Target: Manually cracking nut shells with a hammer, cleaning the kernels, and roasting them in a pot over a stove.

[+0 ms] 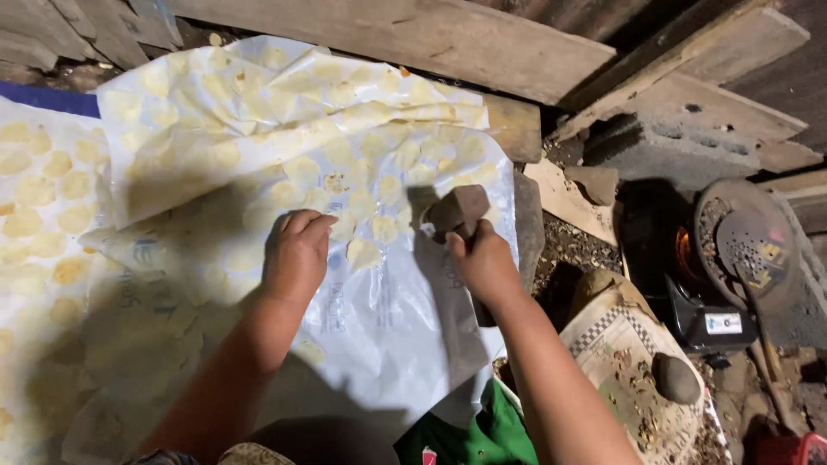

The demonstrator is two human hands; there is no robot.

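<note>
My left hand (pixel 297 254) rests knuckles-up on a white plastic sheet (pixel 379 319) spread on the ground, fingers curled beside a pale yellow flattened disc (pixel 363 252). My right hand (pixel 482 258) grips a brown stone (pixel 461 209) and holds it just above the sheet, to the right of that disc. Several thin yellow discs (pixel 215 155) lie in rows over this sheet and over another sheet (pixel 43 198) at the left. My shadow covers the lower left of the sheets.
A round woven tray (pixel 633 362) with crumbs and a dark pebble (pixel 676 377) sits at the lower right. Beyond it a black burner (pixel 689 275) glows orange under a pan with a slotted skimmer (pixel 758 250). Wooden planks (pixel 482 39) and concrete blocks (pixel 672 146) line the far edge.
</note>
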